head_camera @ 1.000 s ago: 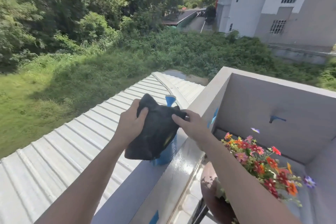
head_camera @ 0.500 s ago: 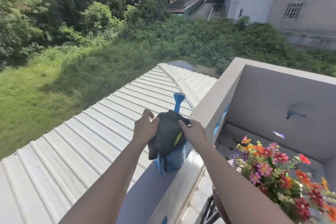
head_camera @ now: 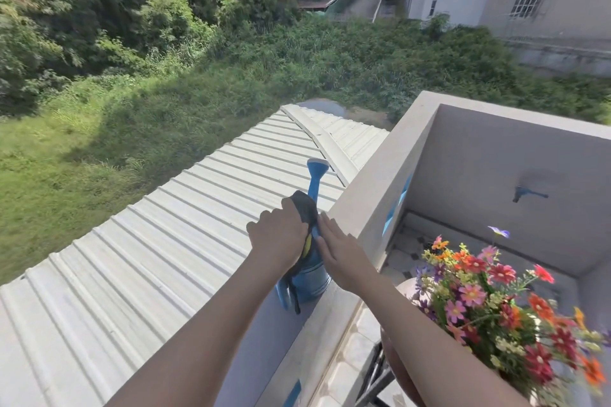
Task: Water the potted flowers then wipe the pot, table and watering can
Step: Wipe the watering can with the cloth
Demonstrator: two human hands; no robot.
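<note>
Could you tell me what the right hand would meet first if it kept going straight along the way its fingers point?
Probably the dark grey cloth draped over the blue metal watering can; the right hand already lies flat against the can, though depth is unclear.

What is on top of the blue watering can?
A dark cloth is draped over the watering can, pressed by the left hand; the right hand steadies its side. The can's top opening is covered.

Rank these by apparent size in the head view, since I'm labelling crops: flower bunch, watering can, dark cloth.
1. Flower bunch, clearly largest, though nearest the camera.
2. Watering can, spout included, partly covered.
3. Dark cloth, mostly hidden under the left hand, so unsure.
</note>
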